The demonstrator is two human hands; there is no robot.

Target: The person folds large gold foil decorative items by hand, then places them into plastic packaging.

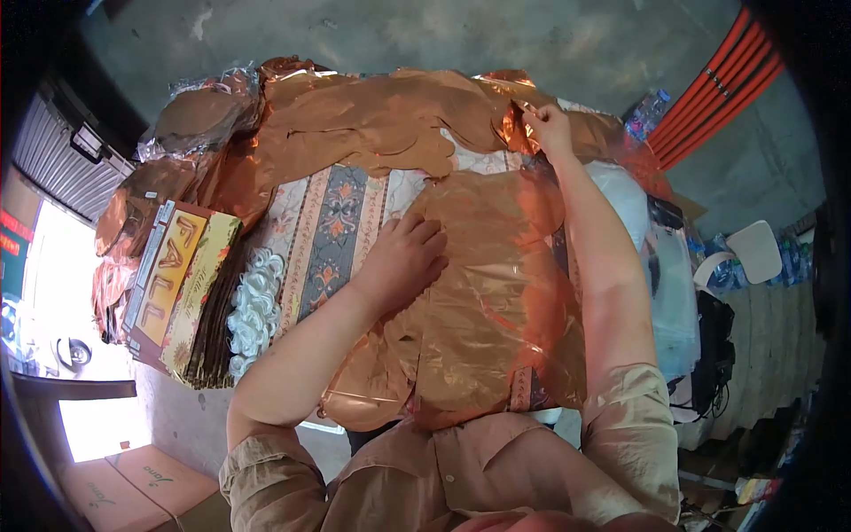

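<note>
A large copper-coloured foil piece (483, 293) lies over the near part of the table, its lower edge by the person's shirt. My left hand (408, 253) rests on its left edge, fingers curled, with nothing clearly visible in them. More flat foil pieces (355, 115) spread along the far side of the table. At the far right my right hand (550, 129) pinches the edge of a shiny copper foil (517, 129), which stands up in a fold. Patterned cloth (341, 213) shows between the foils.
On the left stand a stack of printed "FALL" cards (182, 293), a white curled ribbon bundle (257, 310) and bagged foils (199, 115). Clear plastic bags (669, 293) lie at the right, a bottle (647, 115) and orange tubes (718, 84) behind. A carton (133, 488) sits on the floor.
</note>
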